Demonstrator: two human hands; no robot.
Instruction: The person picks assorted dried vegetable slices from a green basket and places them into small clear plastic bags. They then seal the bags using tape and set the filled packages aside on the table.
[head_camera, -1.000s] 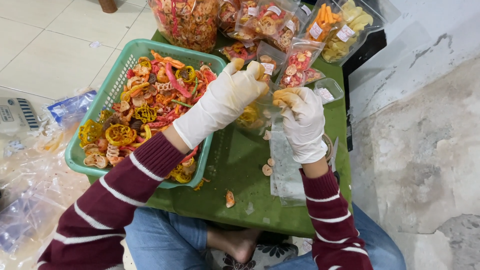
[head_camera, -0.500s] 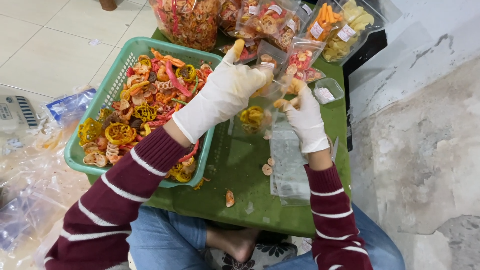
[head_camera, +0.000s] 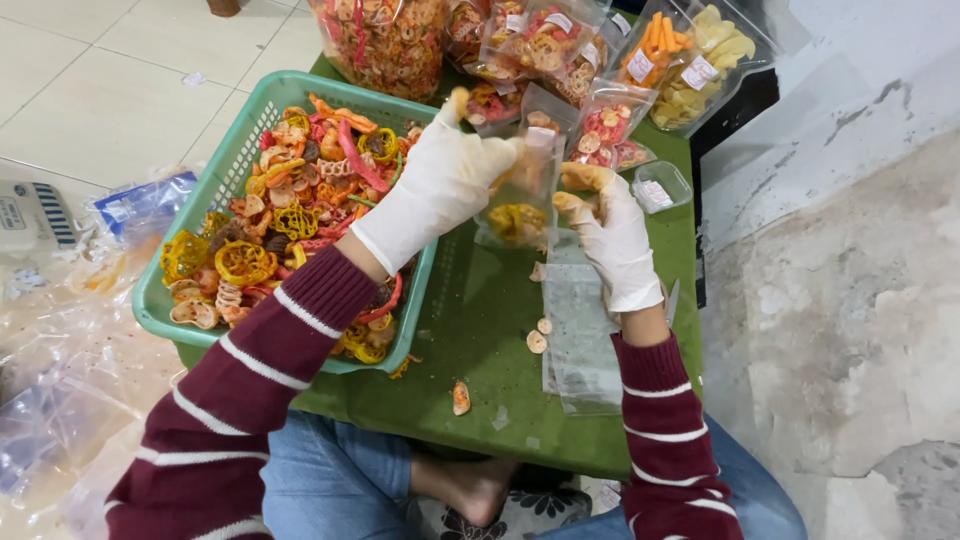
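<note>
Both my hands wear white gloves. My left hand (head_camera: 440, 185) grips the top edge of a small clear plastic bag (head_camera: 520, 200) with yellow and orange dried chips at its bottom. My right hand (head_camera: 610, 230) holds the bag's other side, fingers curled at its mouth. The bag hangs just above the green table (head_camera: 480, 350), to the right of a green basket (head_camera: 160, 310) heaped with colourful dried fruit and vegetable chips (head_camera: 290, 220).
Filled, labelled chip bags (head_camera: 560, 50) and a big clear bag of chips (head_camera: 385, 40) crowd the table's far end. A small clear tub (head_camera: 660, 185) stands right of them. Flat empty bags (head_camera: 585, 340) and loose chips (head_camera: 461, 397) lie on the table. Plastic wrapping (head_camera: 60, 360) covers the floor at left.
My left hand has come across from the basket to the bag's mouth. The bag now hangs more upright between both hands, and my right hand has shifted slightly lower.
</note>
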